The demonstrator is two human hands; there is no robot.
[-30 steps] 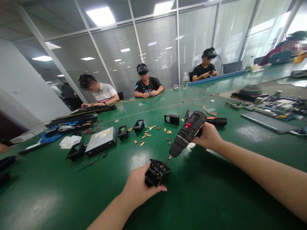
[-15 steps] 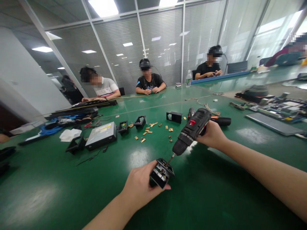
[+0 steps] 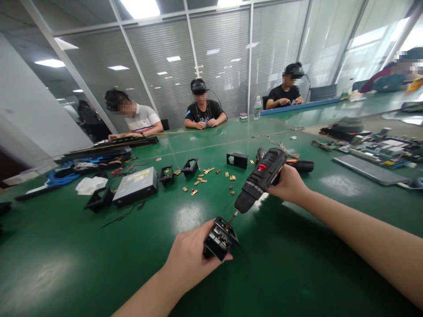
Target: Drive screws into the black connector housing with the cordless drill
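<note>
Head view: your left hand (image 3: pixel 190 257) clasps the black housing (image 3: pixel 220 237) low over the surface (image 3: pixel 99 264). Your right hand (image 3: pixel 287 185) grips the drill (image 3: pixel 261 178), its axis slanting down-left, bit tip meeting the housing's top.

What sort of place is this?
Probably an office room used as a workshop: glass partitions with blinds, a long green table strewn with brass pieces, and a cordless drill in the right hand.

Left hand (image 3: pixel 190 257) clamped round a small black plastic part (image 3: pixel 220 237) near the table's (image 3: pixel 82 273) front edge, right hand (image 3: pixel 287 185) gripping a black cordless drill (image 3: pixel 259 179), bit angled down into the part, brass pieces (image 3: pixel 198 181) scattered beyond.
</note>
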